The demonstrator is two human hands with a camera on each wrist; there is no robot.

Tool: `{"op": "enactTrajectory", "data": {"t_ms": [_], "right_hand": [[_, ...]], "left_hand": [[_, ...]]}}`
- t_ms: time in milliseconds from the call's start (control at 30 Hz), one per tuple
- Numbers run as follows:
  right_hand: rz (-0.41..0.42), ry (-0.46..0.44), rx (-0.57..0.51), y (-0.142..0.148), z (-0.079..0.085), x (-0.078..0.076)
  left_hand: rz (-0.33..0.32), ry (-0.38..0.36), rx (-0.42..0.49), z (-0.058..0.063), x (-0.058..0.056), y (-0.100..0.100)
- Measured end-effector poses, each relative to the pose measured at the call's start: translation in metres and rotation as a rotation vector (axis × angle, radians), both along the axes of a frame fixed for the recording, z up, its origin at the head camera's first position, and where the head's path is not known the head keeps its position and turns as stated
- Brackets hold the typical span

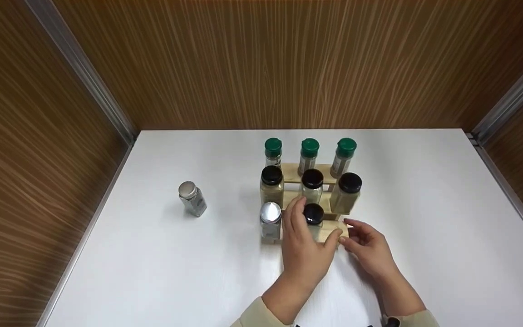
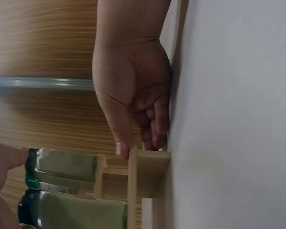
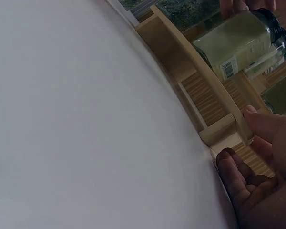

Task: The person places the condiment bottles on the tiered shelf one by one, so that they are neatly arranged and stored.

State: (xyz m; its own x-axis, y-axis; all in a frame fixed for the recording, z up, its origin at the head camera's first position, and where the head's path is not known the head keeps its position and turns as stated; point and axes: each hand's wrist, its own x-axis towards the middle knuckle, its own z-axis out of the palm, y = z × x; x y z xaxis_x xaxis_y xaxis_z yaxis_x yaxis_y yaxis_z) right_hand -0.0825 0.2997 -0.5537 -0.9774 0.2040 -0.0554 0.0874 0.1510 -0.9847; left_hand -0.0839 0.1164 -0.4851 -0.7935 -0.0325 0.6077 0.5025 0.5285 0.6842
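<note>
A light wooden tiered spice rack holds several spice jars. My left hand reaches around a black-capped jar on the front step, its fingers fairly straight along the jar's left side and its thumb spread apart to the right. Whether those fingers touch the glass is hard to tell. At the rack's right front end, my right hand pinches the shelf board between thumb and forefinger, with the other fingers curled below, as the right wrist view shows. Left of the black-capped jar stands a silver-capped jar.
Three larger black-capped jars, one at the right, fill the middle step. Green-capped jars line the back step. Apart on the white table, to the left, stands another silver-capped jar. Wood-grain panels enclose the table.
</note>
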Motion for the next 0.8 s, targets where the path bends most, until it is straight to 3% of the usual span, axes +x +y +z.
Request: {"op": "enactTrajectory", "data": {"t_ms": [200,433,567,800], "right_hand": [[0.003,0.003,0.000,0.000,0.000,-0.001],[0.006,0.000,0.002,0.000,0.000,0.000],[-0.003,0.001,-0.008,0.000,0.001,0.000],[-0.001,-0.005,-0.023,0.000,0.002,0.001]], "left_hand": [[-0.073,0.145,0.133,0.028,0.007,-0.022],[-0.174,0.329,0.251,0.047,-0.005,-0.059],[-0.108,0.381,0.240,0.049,-0.015,-0.080],[0.075,0.342,0.208,0.043,-0.028,-0.121]]}}
